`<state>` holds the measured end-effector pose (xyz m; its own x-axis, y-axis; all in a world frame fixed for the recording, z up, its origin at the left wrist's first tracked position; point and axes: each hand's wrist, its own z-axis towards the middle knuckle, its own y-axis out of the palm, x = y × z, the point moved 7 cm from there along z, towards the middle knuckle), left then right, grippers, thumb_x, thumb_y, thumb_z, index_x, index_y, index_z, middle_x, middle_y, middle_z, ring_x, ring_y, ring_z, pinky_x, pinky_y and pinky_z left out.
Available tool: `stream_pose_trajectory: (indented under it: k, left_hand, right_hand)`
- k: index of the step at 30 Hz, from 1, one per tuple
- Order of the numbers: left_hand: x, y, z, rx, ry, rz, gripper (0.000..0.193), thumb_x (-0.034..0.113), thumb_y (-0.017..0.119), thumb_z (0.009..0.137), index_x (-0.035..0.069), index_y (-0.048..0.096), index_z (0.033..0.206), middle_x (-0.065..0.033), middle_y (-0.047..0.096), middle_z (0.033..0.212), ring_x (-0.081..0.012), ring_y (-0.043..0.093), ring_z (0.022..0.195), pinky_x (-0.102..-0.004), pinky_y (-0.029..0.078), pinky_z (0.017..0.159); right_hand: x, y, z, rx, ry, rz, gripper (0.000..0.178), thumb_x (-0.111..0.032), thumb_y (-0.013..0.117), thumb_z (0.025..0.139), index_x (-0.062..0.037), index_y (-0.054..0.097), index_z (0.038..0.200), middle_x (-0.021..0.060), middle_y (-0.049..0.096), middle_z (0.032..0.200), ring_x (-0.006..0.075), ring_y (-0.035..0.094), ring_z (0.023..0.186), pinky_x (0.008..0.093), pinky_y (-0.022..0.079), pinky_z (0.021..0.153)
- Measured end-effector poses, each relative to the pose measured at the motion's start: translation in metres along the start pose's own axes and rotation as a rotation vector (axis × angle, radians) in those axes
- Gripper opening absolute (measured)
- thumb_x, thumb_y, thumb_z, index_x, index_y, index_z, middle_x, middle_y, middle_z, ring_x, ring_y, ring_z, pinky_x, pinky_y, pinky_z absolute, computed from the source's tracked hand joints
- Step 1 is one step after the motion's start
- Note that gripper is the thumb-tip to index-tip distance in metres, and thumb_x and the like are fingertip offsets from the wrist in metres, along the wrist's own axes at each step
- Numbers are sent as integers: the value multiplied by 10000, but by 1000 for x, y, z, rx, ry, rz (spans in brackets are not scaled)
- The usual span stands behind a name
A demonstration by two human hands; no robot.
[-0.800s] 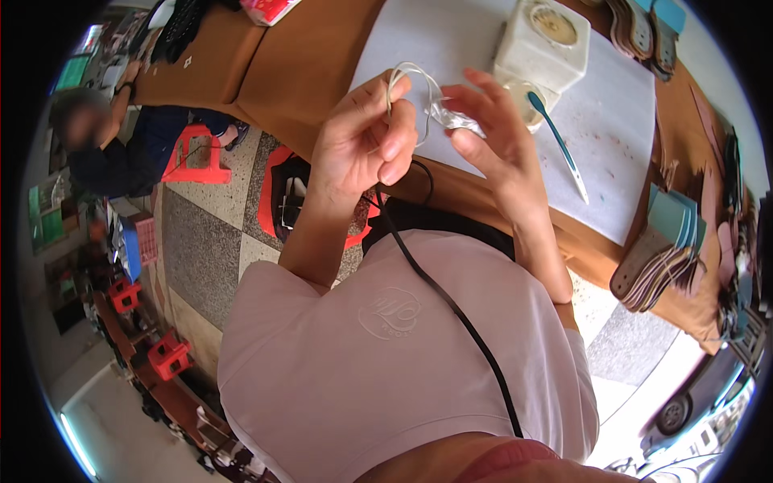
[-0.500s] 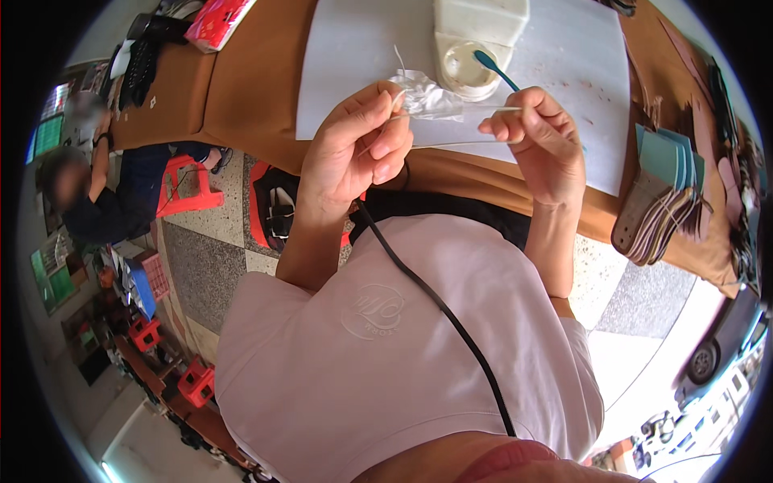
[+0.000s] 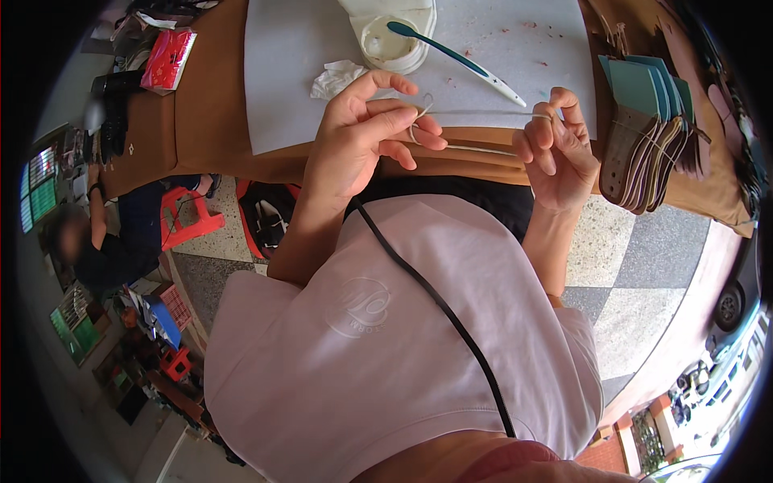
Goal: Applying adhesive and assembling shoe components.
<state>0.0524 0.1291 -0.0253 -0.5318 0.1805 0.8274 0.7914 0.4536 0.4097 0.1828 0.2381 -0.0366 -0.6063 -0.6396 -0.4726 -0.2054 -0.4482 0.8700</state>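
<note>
A thin pale string runs in two strands between my hands, above the near edge of the table. My left hand pinches one end between thumb and fingers, where a small loop and a loose tip stick up. The string loops round a finger of my right hand, whose fingers are curled. Beyond them, a toothbrush with a blue-green head and white handle end leans from the rim of a white holder with a round dish. Crumpled white wrapping lies left of the dish.
A pale sheet covers part of the brown table. Bundled brown strips and blue-green pieces hang at the right table edge. A red packet lies far left. Another person sits left, near a red stool.
The view has shifted, so the table things sit further left. My left fingers have spread more, and the string now wraps round a finger of my right hand.
</note>
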Motion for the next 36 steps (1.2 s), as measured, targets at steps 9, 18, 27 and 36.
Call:
stream_pose_trajectory:
  k: [9, 18, 27, 36]
  left_hand:
    - [33, -33, -8, 140, 277, 203, 92, 20, 461, 790, -10, 502, 866, -122, 561, 681, -163, 564, 508, -210, 434, 421]
    - [72, -84, -29, 176, 464, 246, 142, 36, 456, 805, -18, 519, 920, -101, 546, 763, -140, 553, 535, -208, 439, 457]
    - [185, -268, 16, 632, 866, 830, 222, 104, 513, 796, -30, 505, 972, -155, 568, 890, -233, 594, 739, -276, 478, 621]
    - [86, -87, 35, 36, 243, 943, 294, 113, 537, 785, -26, 491, 1039, -110, 568, 899, -156, 530, 868, -249, 372, 799]
  right_hand:
    - [-14, -4, -5, 188, -28, -252, 127, -49, 456, 827, -31, 550, 911, 80, 527, 692, -4, 229, 355, 138, 215, 329]
    - [21, 3, 14, 240, 83, -539, 96, -69, 540, 790, -26, 544, 876, 42, 557, 667, 31, 378, 417, 155, 304, 390]
    - [9, 14, 17, 214, -18, -798, 124, -1, 522, 771, -30, 528, 892, 43, 573, 715, 23, 436, 506, 141, 343, 450]
    - [22, -12, -10, 217, 139, -713, 121, 6, 516, 780, -33, 515, 894, 15, 551, 725, 24, 479, 576, 148, 347, 449]
